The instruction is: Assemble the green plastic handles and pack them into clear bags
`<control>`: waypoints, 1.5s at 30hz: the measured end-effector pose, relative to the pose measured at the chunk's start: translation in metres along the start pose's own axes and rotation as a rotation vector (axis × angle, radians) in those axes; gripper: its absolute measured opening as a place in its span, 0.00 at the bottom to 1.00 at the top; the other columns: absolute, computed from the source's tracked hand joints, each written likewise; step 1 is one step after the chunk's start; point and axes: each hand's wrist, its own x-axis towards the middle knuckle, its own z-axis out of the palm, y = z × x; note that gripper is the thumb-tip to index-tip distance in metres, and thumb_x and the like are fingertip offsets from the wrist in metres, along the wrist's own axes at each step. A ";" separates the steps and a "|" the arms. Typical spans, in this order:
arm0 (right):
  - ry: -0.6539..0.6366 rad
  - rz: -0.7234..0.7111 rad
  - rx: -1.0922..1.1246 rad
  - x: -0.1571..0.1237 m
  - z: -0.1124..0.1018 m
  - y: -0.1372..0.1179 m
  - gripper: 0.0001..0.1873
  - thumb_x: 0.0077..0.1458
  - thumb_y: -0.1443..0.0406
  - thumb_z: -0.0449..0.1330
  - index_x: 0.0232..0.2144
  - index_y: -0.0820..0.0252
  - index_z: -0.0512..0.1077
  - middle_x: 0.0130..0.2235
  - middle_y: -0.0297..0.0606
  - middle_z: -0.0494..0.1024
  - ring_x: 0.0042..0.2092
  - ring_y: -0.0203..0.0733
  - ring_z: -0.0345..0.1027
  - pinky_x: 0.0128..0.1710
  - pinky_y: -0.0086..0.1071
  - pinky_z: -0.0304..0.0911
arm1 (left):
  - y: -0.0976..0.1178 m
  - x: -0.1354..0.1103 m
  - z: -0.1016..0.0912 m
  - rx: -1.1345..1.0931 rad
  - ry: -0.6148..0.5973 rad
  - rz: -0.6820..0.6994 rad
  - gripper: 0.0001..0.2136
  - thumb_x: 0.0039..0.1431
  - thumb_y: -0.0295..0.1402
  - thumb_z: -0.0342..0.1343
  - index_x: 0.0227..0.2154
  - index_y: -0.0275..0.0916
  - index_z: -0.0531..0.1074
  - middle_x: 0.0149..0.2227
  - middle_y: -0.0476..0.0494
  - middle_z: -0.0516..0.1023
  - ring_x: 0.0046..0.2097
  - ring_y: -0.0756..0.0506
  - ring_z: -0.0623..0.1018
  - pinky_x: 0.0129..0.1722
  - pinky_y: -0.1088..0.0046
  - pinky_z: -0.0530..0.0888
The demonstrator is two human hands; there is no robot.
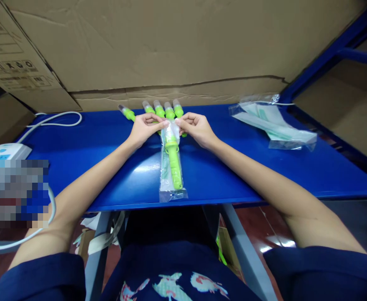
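Note:
A clear plastic bag (164, 184) lies near the front edge of the blue table, with a bright green tube-like item (174, 163) inside it. The item has a ring collar and a clear end pointing away from me. My left hand (146, 127) pinches the far end of the bag at its left corner. At the right corner my right hand (197, 127) pinches the same end between thumb and finger. Just beyond my hands, several more green items with clear caps (160, 109) lie side by side, partly hidden. One similar green item (127, 112) lies apart at the left.
Several flat clear bags (274, 123) are piled at the right on the blue table (221, 175). A white power strip (9, 151) and a looped white cable (61, 124) are at the left. Cardboard (171, 46) walls the back.

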 end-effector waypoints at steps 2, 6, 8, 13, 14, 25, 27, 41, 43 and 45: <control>0.006 0.036 0.016 0.000 0.000 0.001 0.35 0.39 0.44 0.78 0.33 0.55 0.63 0.26 0.28 0.74 0.26 0.32 0.70 0.26 0.26 0.71 | 0.001 -0.001 0.002 -0.003 0.001 0.001 0.17 0.42 0.38 0.77 0.27 0.35 0.75 0.37 0.39 0.86 0.42 0.44 0.85 0.53 0.60 0.81; -0.078 0.172 0.096 -0.003 0.005 -0.003 0.35 0.42 0.41 0.75 0.36 0.54 0.63 0.27 0.30 0.76 0.26 0.33 0.71 0.22 0.26 0.68 | 0.003 -0.002 0.005 -0.001 0.002 0.010 0.15 0.45 0.36 0.75 0.28 0.35 0.75 0.37 0.40 0.85 0.41 0.45 0.85 0.52 0.61 0.81; -0.137 0.243 0.118 -0.005 0.007 -0.006 0.31 0.48 0.41 0.72 0.36 0.57 0.67 0.29 0.33 0.77 0.27 0.33 0.71 0.21 0.25 0.66 | 0.003 -0.003 0.006 0.003 0.008 0.010 0.15 0.45 0.35 0.75 0.29 0.35 0.74 0.36 0.41 0.84 0.40 0.45 0.85 0.50 0.62 0.82; -0.214 0.335 0.166 -0.006 0.005 -0.007 0.23 0.57 0.49 0.70 0.40 0.62 0.74 0.29 0.34 0.77 0.26 0.31 0.68 0.18 0.22 0.61 | 0.003 -0.004 0.008 0.016 0.028 -0.022 0.20 0.45 0.36 0.76 0.38 0.36 0.73 0.36 0.43 0.82 0.40 0.45 0.85 0.48 0.64 0.81; -0.228 0.340 0.165 -0.006 0.004 -0.006 0.22 0.57 0.50 0.71 0.40 0.62 0.74 0.29 0.34 0.77 0.25 0.30 0.67 0.18 0.22 0.61 | 0.002 -0.003 0.008 0.008 0.033 -0.028 0.23 0.45 0.36 0.76 0.40 0.37 0.72 0.36 0.44 0.82 0.40 0.45 0.84 0.48 0.65 0.81; -0.209 0.226 0.114 -0.006 0.005 -0.007 0.30 0.45 0.43 0.75 0.30 0.58 0.68 0.21 0.24 0.66 0.20 0.27 0.54 0.19 0.24 0.52 | -0.007 -0.003 0.008 0.090 -0.297 -0.074 0.32 0.51 0.68 0.59 0.22 0.38 0.69 0.17 0.52 0.66 0.19 0.56 0.62 0.19 0.76 0.58; -0.200 0.220 0.100 -0.006 0.006 -0.006 0.30 0.46 0.42 0.74 0.31 0.59 0.69 0.22 0.25 0.67 0.21 0.27 0.54 0.19 0.24 0.52 | -0.006 -0.003 0.007 0.079 -0.295 -0.072 0.32 0.50 0.67 0.61 0.21 0.38 0.69 0.17 0.52 0.65 0.19 0.56 0.62 0.19 0.76 0.58; -0.112 0.015 -0.103 -0.006 0.009 -0.002 0.36 0.43 0.32 0.68 0.27 0.56 0.68 0.22 0.29 0.68 0.23 0.31 0.54 0.22 0.29 0.53 | -0.009 -0.002 0.012 0.030 -0.221 0.006 0.29 0.52 0.63 0.64 0.28 0.37 0.75 0.21 0.52 0.69 0.22 0.55 0.66 0.23 0.77 0.62; -0.104 -0.046 -0.161 -0.006 0.010 -0.002 0.36 0.46 0.30 0.65 0.26 0.56 0.67 0.22 0.29 0.66 0.23 0.31 0.53 0.23 0.29 0.52 | -0.008 -0.002 0.012 0.041 -0.216 0.014 0.28 0.54 0.62 0.63 0.29 0.36 0.75 0.21 0.51 0.69 0.22 0.54 0.66 0.22 0.77 0.62; -0.101 -0.109 -0.214 -0.006 0.010 -0.002 0.37 0.48 0.29 0.61 0.25 0.56 0.66 0.23 0.30 0.65 0.24 0.32 0.53 0.24 0.30 0.52 | -0.007 -0.002 0.012 0.055 -0.216 0.025 0.28 0.55 0.62 0.63 0.29 0.36 0.75 0.21 0.51 0.69 0.22 0.54 0.65 0.22 0.77 0.63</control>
